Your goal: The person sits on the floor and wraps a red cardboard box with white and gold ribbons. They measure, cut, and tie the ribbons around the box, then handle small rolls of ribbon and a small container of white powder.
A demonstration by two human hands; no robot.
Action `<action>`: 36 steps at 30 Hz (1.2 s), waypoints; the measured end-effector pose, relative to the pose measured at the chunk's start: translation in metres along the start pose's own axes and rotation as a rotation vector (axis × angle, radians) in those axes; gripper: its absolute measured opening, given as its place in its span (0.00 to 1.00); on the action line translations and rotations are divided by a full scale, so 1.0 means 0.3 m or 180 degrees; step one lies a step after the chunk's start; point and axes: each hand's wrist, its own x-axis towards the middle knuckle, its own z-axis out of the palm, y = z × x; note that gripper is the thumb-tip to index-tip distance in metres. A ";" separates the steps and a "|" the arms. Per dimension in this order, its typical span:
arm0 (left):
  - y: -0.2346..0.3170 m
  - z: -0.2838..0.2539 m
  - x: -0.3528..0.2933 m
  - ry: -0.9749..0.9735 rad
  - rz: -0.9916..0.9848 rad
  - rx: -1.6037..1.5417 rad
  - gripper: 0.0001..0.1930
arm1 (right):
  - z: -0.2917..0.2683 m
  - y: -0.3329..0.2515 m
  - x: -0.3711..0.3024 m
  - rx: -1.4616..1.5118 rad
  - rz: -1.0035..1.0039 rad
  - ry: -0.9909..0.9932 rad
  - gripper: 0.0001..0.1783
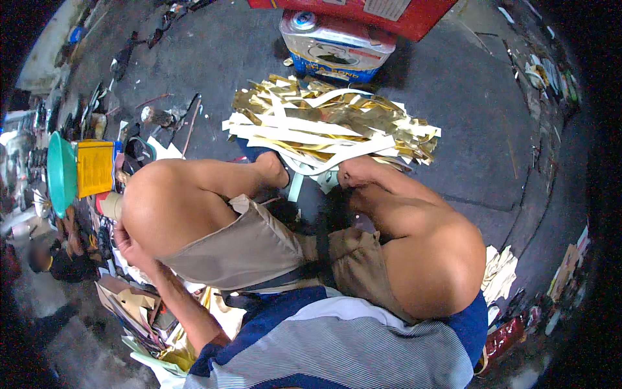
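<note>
My left hand [131, 249] is out beside my left knee, its fingers curled and partly hidden by the leg. Just above the fingertips is a cream and red cylindrical thing [110, 205]; whether they touch it I cannot tell. Anything inside the fingers is too small or hidden to name. My right hand does not show; only the blue sleeve [476, 324] appears past my right knee. In front of my feet lies a loose heap of gold and white strips [330, 126], spread crosswise on the dark floor.
Beyond the strips stands a metal can [338, 47] with a cap, next to a red container [369, 10]. Left are a green basin [61, 175] and a yellow box [95, 168]. Sheet scraps [133, 301] lie lower left, cream pieces [499, 275] at right. Another person [65, 259] is far left.
</note>
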 end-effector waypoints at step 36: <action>0.489 0.637 -0.370 -0.2245 0.2792 -0.1059 0.28 | -0.518 -1.061 -0.545 0.0994 -0.0354 0.1397 0.05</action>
